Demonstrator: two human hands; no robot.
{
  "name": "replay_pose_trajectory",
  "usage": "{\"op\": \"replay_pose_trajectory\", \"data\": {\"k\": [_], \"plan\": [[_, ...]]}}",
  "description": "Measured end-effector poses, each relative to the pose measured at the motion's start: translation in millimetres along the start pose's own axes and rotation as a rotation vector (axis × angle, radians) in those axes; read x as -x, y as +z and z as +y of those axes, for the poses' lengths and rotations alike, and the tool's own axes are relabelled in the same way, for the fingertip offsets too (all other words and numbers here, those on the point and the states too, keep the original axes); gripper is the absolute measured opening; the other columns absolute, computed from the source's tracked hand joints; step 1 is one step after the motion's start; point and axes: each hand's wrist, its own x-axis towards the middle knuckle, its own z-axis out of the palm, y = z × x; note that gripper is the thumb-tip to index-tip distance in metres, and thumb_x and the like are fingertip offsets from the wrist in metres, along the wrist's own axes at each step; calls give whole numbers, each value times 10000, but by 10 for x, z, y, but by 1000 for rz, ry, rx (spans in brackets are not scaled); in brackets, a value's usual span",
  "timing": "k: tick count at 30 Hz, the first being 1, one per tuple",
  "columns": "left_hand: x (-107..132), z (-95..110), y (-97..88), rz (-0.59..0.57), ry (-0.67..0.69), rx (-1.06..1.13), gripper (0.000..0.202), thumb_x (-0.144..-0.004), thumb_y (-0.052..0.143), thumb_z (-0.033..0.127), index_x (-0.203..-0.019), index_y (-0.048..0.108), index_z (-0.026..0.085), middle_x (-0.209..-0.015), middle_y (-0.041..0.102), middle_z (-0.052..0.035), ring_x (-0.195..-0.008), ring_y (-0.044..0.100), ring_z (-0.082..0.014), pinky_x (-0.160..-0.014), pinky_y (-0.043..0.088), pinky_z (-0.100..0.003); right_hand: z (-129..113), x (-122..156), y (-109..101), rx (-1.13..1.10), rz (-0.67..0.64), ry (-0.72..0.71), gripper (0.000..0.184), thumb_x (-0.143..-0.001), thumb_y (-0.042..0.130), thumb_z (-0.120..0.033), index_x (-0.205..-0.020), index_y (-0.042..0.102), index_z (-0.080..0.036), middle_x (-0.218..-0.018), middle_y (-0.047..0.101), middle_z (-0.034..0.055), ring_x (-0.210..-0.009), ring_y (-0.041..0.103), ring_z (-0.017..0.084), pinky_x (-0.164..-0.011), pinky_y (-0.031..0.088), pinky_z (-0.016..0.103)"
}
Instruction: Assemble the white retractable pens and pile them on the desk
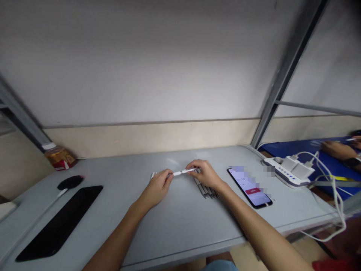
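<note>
Both my hands meet over the middle of a grey table (175, 222). My left hand (158, 184) pinches one end of a thin white pen (182, 172), and my right hand (205, 173) pinches its other end, so the pen spans level between them. Under my right hand several grey pens (205, 189) lie side by side on the table. A small white piece (152, 175) shows just beyond my left hand.
A phone (249, 187) with a lit screen lies right of my hands. A white power strip (287, 171) with chargers and cables sits at the far right. A black keyboard (60, 222), a black mouse (70, 182) and a jar (60, 156) are at left. Another person's hand (338, 148) rests on a blue surface.
</note>
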Motion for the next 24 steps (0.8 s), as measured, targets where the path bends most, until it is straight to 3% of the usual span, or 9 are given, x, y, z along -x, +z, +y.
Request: {"op": "replay_pose_trajectory", "data": {"k": [6,9,12,15,18,20,22,24], "plan": [[-1,1,-36,4,42,16,275,-946,363,362,-889,583,207,-788,626,-13,-738,568,-168,-717,426,-294,40,12,95,-141,3,112,120,-810,655,-288,-880,701,-202,-817,696,16,-711,584,139,-655,415,241],[-5,27,-62,21,55,45,269,-945,367,361,-914,582,202,-816,625,-22,-759,567,-165,-717,431,-286,24,19,103,-225,-51,187,240,-880,547,-384,-840,677,-187,-666,642,4,-581,532,115,-561,387,222],[-7,63,-89,44,65,60,256,-942,376,348,-928,587,203,-873,635,-32,-809,577,-170,-750,440,-292,-4,23,89,-285,-94,284,338,-937,410,-446,-931,632,-191,-491,508,-42,-444,433,101,-466,342,208],[-5,81,-118,46,48,48,243,-937,381,334,-896,582,202,-854,629,-25,-790,578,-167,-744,446,-292,-12,27,57,-332,-127,272,307,-891,511,-455,-1074,557,-213,-535,497,-63,-460,443,98,-450,343,194],[1,74,-135,58,39,40,232,-937,383,325,-880,571,201,-823,614,-18,-770,571,-164,-734,447,-289,18,30,35,-355,-155,227,304,-829,613,-432,-1025,550,-209,-586,509,-59,-495,466,96,-452,344,188],[5,62,-132,53,47,44,238,-944,373,324,-889,570,202,-836,613,-20,-790,570,-167,-749,447,-292,50,33,36,-332,-176,256,294,-875,531,-470,-887,575,-180,-549,500,-45,-464,443,92,-439,333,195],[8,45,-121,43,65,47,257,-954,349,328,-902,568,204,-854,612,-25,-813,566,-173,-770,445,-300,72,36,41,-296,-189,298,410,-922,413,-507,-780,581,-162,-508,485,-31,-429,416,90,-426,324,204],[9,28,-107,33,78,43,276,-963,326,333,-906,563,203,-859,606,-29,-817,561,-177,-779,442,-309,76,39,38,-297,-172,300,382,-912,438,-502,-870,602,-160,-549,502,-29,-438,427,89,-430,332,204]]}}
